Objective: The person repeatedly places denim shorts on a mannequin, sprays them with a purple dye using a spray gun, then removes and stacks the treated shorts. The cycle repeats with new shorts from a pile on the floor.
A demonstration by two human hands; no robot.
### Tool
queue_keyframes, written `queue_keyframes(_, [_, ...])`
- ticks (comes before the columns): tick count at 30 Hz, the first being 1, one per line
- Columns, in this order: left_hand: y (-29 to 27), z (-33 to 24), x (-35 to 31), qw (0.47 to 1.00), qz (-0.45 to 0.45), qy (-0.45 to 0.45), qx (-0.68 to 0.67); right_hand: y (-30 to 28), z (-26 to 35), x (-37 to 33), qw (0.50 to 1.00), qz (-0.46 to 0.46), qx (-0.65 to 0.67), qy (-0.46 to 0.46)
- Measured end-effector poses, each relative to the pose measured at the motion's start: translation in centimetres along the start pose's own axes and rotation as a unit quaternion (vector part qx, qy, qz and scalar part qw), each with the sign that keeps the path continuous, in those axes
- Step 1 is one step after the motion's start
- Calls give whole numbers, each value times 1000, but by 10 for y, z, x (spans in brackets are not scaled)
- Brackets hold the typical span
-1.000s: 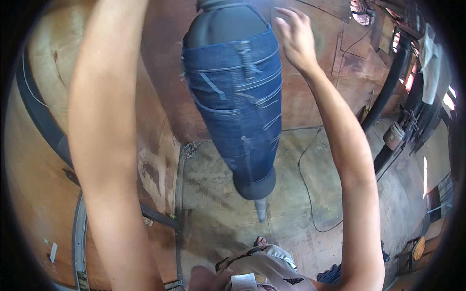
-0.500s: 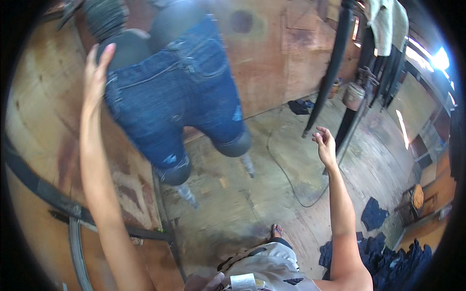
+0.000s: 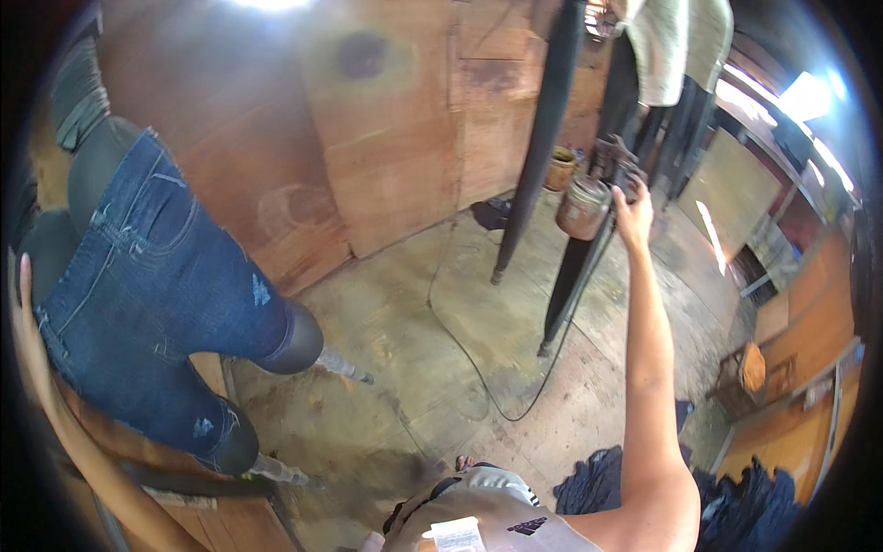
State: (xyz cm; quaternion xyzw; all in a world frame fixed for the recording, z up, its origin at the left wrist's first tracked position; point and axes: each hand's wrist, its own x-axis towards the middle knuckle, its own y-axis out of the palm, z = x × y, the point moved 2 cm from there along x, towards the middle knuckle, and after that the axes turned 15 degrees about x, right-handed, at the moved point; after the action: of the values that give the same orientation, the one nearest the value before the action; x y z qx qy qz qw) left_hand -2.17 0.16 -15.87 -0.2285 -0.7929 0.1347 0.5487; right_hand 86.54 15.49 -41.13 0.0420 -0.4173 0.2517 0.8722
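Beside the dark pole (image 3: 543, 138), the right hand (image 3: 633, 210) closes on a spray gun (image 3: 602, 179), likely rigid, cup-heavy; grip its handle. Left hand (image 3: 26, 304) rests flat against soft jeans (image 3: 156, 304).

Top glare — dim, warped edges

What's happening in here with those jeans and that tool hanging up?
A person stands in a wood-walled workshop. Their left hand rests at the waist of blue jeans stretched over a dark leg form with metal ends. Their right hand reaches up and closes around a spray tool with a round metal cup, hanging by dark poles. A cable trails over the concrete floor.
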Motion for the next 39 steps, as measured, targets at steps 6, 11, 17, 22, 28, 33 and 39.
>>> queue_keyframes(6, [-20,-19,-10,996,-62,-70,13,35,-35,37,983,76,165,29])
queue_keyframes(11, [-27,-67,-22,989,-79,-121,22,59,-21,42,855,154,430,244])
queue_keyframes(17, [-23,-61,-22,994,-92,-45,-48,18,42,36,928,75,280,235])
queue_keyframes(22, [-12,-35,-62,973,-228,-27,-37,-33,106,-47,955,161,200,149])
queue_keyframes(28, [56,-36,-284,969,-84,183,-143,-17,163,-259,883,387,148,222])
queue_keyframes(33, [113,-51,-490,693,630,-79,-342,-11,223,-439,799,341,206,451])
queue_keyframes(39, [82,-43,-573,545,696,-140,-446,-8,337,-542,744,417,259,453])
